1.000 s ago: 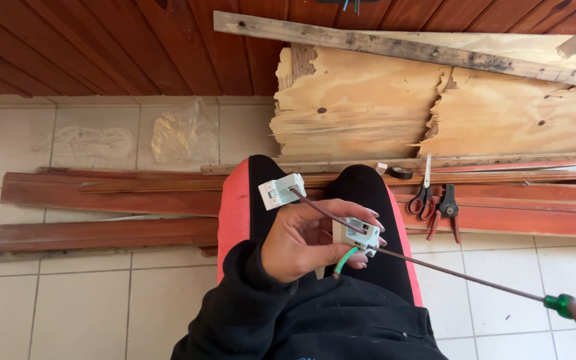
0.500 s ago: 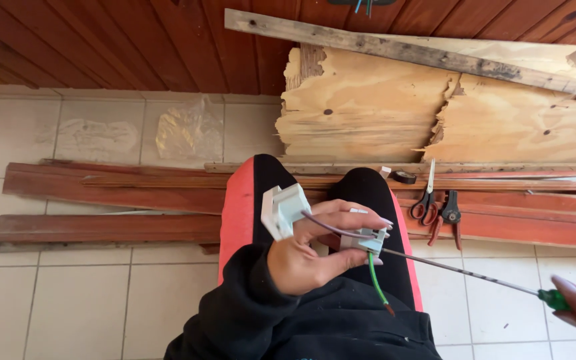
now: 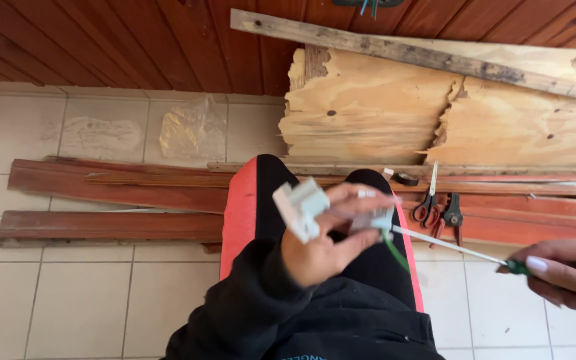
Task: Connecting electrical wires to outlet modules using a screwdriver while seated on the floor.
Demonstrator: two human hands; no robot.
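My left hand (image 3: 328, 250) is raised over my lap and grips a small white electrical fitting (image 3: 376, 219) with a green wire (image 3: 395, 252) hanging from it. A second white plastic block (image 3: 300, 207) sticks up beside the thumb, blurred. My right hand (image 3: 565, 275) at the right edge holds a long thin screwdriver (image 3: 455, 247) by its green handle. The shaft slants up left and its tip meets the fitting in my left hand. My legs in black trousers with a red stripe (image 3: 240, 213) fill the lower middle.
Red-brown wooden planks (image 3: 115, 193) lie across the tiled floor (image 3: 68, 293). Scissors (image 3: 427, 203), pliers (image 3: 453, 215) and a roll of black tape (image 3: 405, 179) rest on the planks at right. Broken plywood sheets (image 3: 381, 113) lean on a wood-panelled wall (image 3: 135, 47).
My left hand has lifted and turned the white fitting, bringing the second white block up beside the thumb. My right hand has come further into view with the screwdriver, still on the fitting.
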